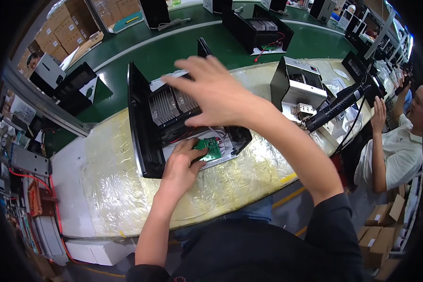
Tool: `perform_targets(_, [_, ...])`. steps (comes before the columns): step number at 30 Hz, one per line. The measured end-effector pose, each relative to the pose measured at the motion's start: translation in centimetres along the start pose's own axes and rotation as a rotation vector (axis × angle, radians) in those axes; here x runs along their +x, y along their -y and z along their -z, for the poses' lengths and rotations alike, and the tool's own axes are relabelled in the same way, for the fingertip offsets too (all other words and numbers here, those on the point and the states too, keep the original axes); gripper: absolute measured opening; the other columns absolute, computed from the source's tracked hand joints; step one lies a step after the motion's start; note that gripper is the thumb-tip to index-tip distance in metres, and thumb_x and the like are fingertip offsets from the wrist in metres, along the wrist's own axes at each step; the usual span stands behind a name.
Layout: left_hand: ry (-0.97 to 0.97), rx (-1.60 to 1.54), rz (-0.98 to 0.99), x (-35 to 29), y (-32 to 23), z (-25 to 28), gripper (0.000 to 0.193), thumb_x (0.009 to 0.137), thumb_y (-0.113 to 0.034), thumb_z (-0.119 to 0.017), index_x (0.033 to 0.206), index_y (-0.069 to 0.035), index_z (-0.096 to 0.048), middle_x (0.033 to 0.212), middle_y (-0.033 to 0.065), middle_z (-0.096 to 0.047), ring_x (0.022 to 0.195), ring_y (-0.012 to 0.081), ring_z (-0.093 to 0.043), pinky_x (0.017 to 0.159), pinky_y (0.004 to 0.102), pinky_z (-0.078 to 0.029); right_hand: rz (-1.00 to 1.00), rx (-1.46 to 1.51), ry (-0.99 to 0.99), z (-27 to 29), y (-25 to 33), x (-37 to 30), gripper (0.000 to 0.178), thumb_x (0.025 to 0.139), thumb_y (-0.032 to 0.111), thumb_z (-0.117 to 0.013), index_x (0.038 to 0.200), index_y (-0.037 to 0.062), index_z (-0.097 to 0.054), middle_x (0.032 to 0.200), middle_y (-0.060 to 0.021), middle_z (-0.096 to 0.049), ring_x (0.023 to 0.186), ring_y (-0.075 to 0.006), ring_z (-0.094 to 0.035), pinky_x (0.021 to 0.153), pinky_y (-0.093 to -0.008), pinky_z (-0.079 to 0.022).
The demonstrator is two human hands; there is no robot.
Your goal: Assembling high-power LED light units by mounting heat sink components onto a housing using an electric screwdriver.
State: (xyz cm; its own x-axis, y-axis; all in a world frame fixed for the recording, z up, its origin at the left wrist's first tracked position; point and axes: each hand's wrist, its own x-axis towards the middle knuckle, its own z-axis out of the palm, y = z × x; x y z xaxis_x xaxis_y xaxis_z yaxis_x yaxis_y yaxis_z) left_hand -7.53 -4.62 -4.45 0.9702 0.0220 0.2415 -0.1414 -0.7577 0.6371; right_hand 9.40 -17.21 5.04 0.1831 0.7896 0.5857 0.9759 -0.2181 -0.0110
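1. Left hand (177,162), grasping green circuit board (212,148); right hand (216,94), released, fingers spread.
2. Board's left edge: hidden by left hand.
3. Board: at black housing (140,127), near end, right of left hand.

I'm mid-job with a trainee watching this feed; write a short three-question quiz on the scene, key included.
1. What does the left hand touch?
A) a cardboard box
B) a black power tool
C) a green circuit board

2. True or false: the right hand is closed around a screwdriver.

3. Fill in: beyond the film-covered table, more units stand on a ____ surface.

Key:
1. C; the board is at the near end of the black casing.
2. False; that hand is open, with nothing visible in its grasp.
3. green
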Motion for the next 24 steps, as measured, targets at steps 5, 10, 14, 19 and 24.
perform_targets(5, [-0.052, -0.077, -0.026, -0.5, -1.8, -0.4, 0.029, 0.077, -0.003, -0.076, 0.105, 0.000, -0.072, 0.127, 0.0203, -0.064, 0.121, 0.0388, -0.056, 0.103, 0.0434, -0.045, -0.527, 0.114, -1.013, 9.0, 0.3, -12.4, 0.034, 0.094, -0.001, -0.060, 0.128, 0.0000, -0.058, 0.115, -0.0090, -0.064, 0.096, -0.0126, -0.062, 0.074, -0.0188, -0.048])
perform_targets(10, [-0.051, -0.050, -0.038, -0.5, -2.4, -0.1, 0.029, 0.076, -0.004, -0.076, 0.104, 0.000, -0.072, 0.124, 0.0183, -0.065, 0.117, 0.0378, -0.059, 0.100, 0.0429, -0.047, -0.935, -0.005, -1.168, 12.2, -4.1, -21.3, 0.044, 0.097, 0.013, -0.063, 0.137, 0.0018, -0.047, 0.119, -0.0094, -0.058, 0.102, -0.0117, -0.056, 0.084, -0.0250, -0.046])
perform_targets(14, [-0.054, -0.049, -0.012, -1.0, -2.2, 0.0, 0.028, 0.075, -0.004, -0.077, 0.102, 0.000, -0.073, 0.122, 0.0179, -0.066, 0.115, 0.0377, -0.060, 0.099, 0.0432, -0.047, -1.011, 0.552, -1.024, 12.0, -5.3, -23.8, 0.036, 0.102, 0.020, -0.059, 0.132, 0.0010, -0.050, 0.116, -0.0104, -0.062, 0.104, -0.0145, -0.061, 0.091, -0.0313, -0.048])
perform_targets(19, [-0.049, -0.068, 0.039, -1.0, -2.7, 0.2, 0.030, 0.072, -0.005, -0.079, 0.102, -0.001, -0.075, 0.123, 0.0196, -0.066, 0.115, 0.0375, -0.061, 0.099, 0.0418, -0.048, -0.753, 0.691, -1.022, 13.1, -3.8, -23.3, 0.029, 0.102, 0.013, -0.055, 0.127, -0.0022, -0.050, 0.112, -0.0121, -0.062, 0.103, -0.0192, -0.062, 0.093, -0.0363, -0.050])
perform_targets(24, [-0.062, -0.019, 0.074, -2.6, -2.8, 0.8, 0.035, 0.068, -0.001, -0.081, 0.103, 0.001, -0.075, 0.123, 0.0199, -0.067, 0.115, 0.0357, -0.064, 0.098, 0.0389, -0.049, -0.325, 0.935, -1.116, 18.1, 0.2, -16.9, 0.036, 0.100, 0.032, -0.053, 0.107, -0.0033, -0.048, 0.092, -0.0070, -0.043, 0.079, -0.0176, -0.050, 0.066, -0.0352, -0.056])
